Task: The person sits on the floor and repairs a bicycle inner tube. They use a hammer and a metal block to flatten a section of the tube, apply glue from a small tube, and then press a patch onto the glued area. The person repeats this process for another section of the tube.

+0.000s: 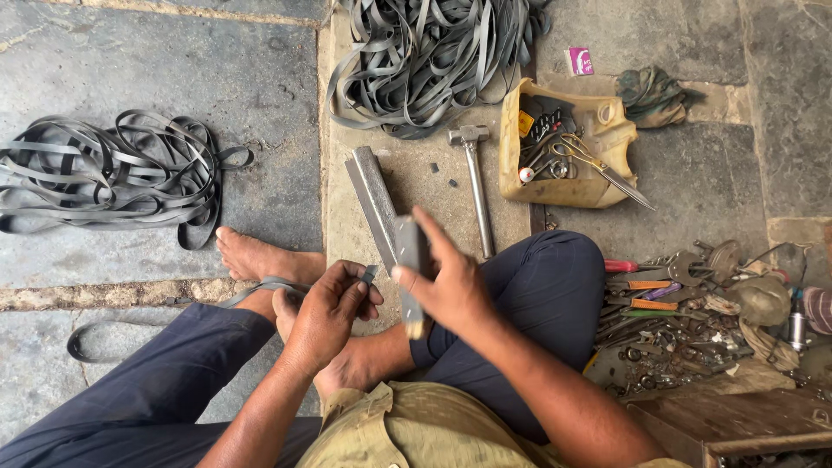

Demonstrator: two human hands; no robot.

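Note:
I sit cross-legged on a stone floor. My left hand (328, 314) pinches the end of a thin grey rubber strip (260, 288) that trails left over my bare foot (260, 258). My right hand (446, 284) grips a flat, blurred metal tool (411, 269) with a pale handle end, held upright just right of the strip's end. A long flat metal bar (374, 201) lies on the stone slab just beyond both hands.
A hammer (475, 178) lies on the slab. A yellow cut container (563, 147) holds scissors and small tools. Piles of grey rubber strips lie far centre (425, 56) and left (113, 173). Scattered keys and metal parts (685, 312) lie at right, beside a wooden box (737, 425).

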